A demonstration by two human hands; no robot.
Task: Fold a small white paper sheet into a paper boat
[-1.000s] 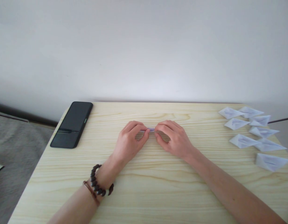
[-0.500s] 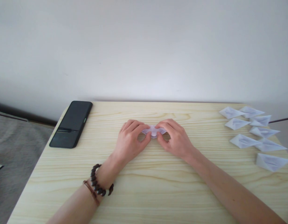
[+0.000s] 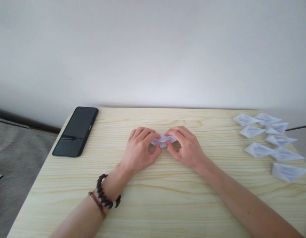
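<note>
A small folded piece of white paper (image 3: 163, 140) lies at the middle of the light wooden table (image 3: 153, 198). My left hand (image 3: 139, 150) pinches its left end between thumb and fingers. My right hand (image 3: 186, 145) pinches its right end the same way. Most of the paper is hidden under my fingers; only the middle shows between the two hands. A dark bead bracelet (image 3: 103, 195) sits on my left wrist.
A black phone (image 3: 76, 131) lies face up at the table's back left corner. Several folded white paper boats (image 3: 269, 140) are grouped along the right side. A pale wall stands right behind the table. Grey floor shows at the left.
The paper between my fingers has spread from a thin sliver into a wider open shape. Both hands stayed in place, with the fingers pulling slightly apart.
</note>
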